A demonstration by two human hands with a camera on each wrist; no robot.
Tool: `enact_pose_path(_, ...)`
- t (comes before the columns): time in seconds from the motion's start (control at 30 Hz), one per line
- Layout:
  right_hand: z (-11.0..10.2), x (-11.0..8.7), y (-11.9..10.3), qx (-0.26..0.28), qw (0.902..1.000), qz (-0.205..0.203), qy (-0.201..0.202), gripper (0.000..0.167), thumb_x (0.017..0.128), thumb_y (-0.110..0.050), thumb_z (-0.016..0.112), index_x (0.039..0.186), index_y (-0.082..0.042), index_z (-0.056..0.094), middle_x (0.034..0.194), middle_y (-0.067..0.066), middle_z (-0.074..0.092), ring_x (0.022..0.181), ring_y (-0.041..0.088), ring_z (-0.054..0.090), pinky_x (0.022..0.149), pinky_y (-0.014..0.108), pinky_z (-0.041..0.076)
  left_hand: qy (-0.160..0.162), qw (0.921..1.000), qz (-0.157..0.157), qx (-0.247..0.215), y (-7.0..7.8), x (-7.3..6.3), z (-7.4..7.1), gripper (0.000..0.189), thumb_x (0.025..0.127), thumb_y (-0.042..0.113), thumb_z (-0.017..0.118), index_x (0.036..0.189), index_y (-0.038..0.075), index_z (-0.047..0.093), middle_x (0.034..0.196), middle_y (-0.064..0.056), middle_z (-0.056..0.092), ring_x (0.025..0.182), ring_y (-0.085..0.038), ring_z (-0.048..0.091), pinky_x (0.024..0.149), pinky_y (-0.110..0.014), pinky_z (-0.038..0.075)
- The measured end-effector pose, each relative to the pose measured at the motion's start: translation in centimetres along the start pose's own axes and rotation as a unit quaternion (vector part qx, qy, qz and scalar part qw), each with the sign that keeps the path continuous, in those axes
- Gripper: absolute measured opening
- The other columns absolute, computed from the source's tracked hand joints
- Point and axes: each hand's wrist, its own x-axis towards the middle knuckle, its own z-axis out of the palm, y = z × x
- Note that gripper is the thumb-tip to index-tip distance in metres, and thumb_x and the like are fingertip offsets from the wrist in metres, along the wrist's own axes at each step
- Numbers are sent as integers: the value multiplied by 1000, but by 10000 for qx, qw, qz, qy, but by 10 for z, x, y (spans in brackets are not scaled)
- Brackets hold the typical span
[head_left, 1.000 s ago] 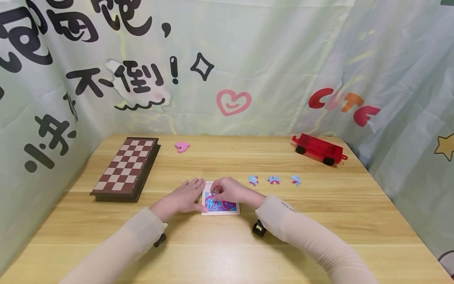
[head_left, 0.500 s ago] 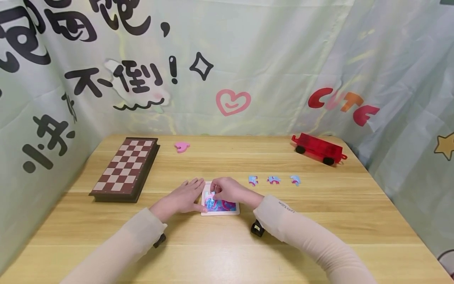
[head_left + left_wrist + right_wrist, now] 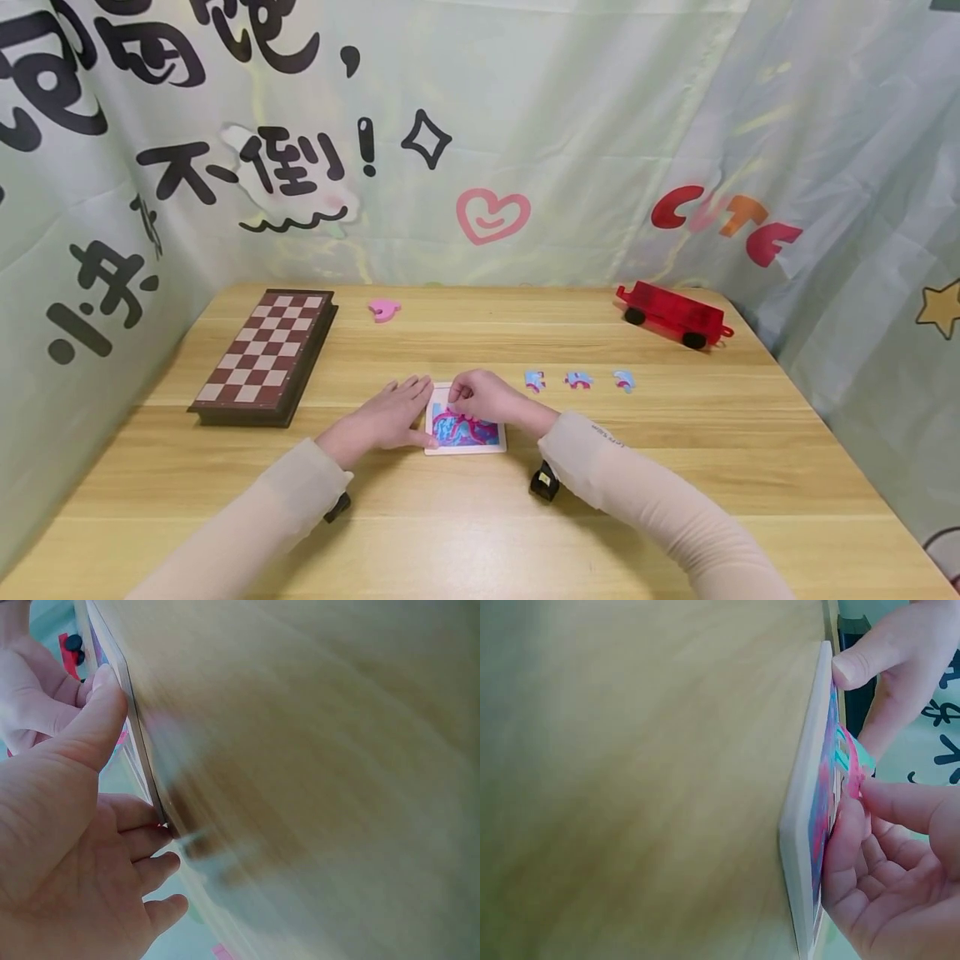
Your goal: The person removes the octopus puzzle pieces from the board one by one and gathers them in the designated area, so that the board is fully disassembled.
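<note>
A small jigsaw puzzle board (image 3: 467, 451) with a pale frame and a blue and pink picture lies on the table. My left hand (image 3: 386, 417) rests along its left side, fingers extended, with the thumb on the near left corner. Over the board, my right hand (image 3: 487, 397) pinches a pink and teal puzzle piece (image 3: 855, 761) between thumb and fingertips. In the right wrist view that piece stands tilted at the board's surface. My right hand covers the board's far right part. To the right lie three loose puzzle pieces (image 3: 578, 380) in a row.
At the left is a folding chessboard (image 3: 262, 354) with brown and cream squares. A pink curved piece (image 3: 385, 311) lies near the table's back edge. A red toy wagon (image 3: 672, 315) with black wheels stands at the back right. Printed curtains (image 3: 585, 125) surround the wooden table (image 3: 675, 467).
The right hand has shifted slightly away from the person with the puzzle piece, and more of the picture shows beneath it. The left hand and the loose pieces stay in place.
</note>
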Motion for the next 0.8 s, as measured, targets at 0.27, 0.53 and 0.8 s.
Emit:
enact_pose_path(0.27,-6,-1,2,657,9974,183,-223,6,88,-2,60,82,1,60,69,6,59,55,13,52,50,23,47,15,10000,29,-35,1,1,-2,89,83,51,60,141,-7,25,148,-20,18,136,-34,15,108,-49,13)
enact_pose_path(0.53,-15,-2,6,1093,9931,365,-215,6,89,-6,60,85,-1,61,71,8,60,59,14,55,55,27,52,7,10000,10,-6,1,3,-3,89,83,51,60,141,-7,25,148,-20,18,136,-34,14,108,-49,13)
enact_pose_path(0.8,-46,-26,24,1010,9940,410,51,8,88,-9,61,85,-2,63,69,11,58,59,17,53,58,32,51,-25,10000,25,-15,4,0,-3,89,83,50,60,141,-8,24,148,-21,18,136,-35,15,108,-49,12)
